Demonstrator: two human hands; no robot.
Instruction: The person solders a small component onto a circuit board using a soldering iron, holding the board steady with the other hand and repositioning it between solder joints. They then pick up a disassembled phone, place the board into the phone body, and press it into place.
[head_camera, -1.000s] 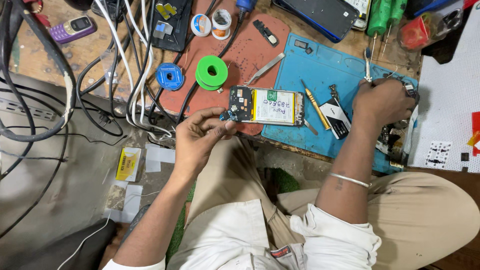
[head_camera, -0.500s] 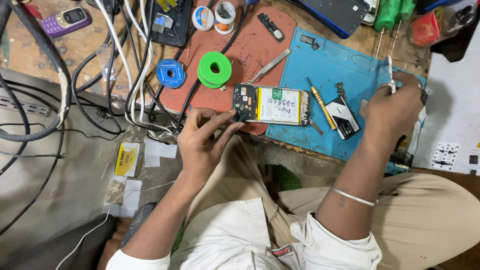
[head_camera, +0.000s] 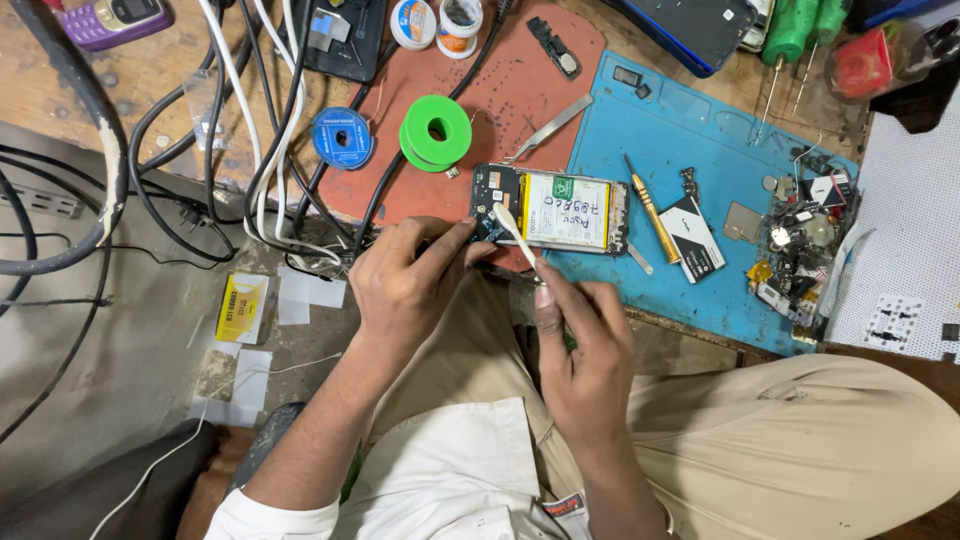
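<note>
An opened phone (head_camera: 550, 208), back cover off and battery exposed, lies where the red and blue mats meet on the tabletop (head_camera: 150, 70). The left hand (head_camera: 405, 285) steadies its near end with closed fingers, while the right hand (head_camera: 585, 350) pinches a white tool (head_camera: 512, 228) whose tip rests on the board. Light pressure and a firm left grip would seem best.

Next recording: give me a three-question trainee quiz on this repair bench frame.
1. True or false: the opened phone lies with its back cover off.
2. Which hand holds the white tool? A) left hand B) right hand
3. What colour is the mat under the screwdriver?

Key: 1 true. 2 B: the right hand pinches it, while the left hand steadies the phone's edge. 3 blue.
</note>
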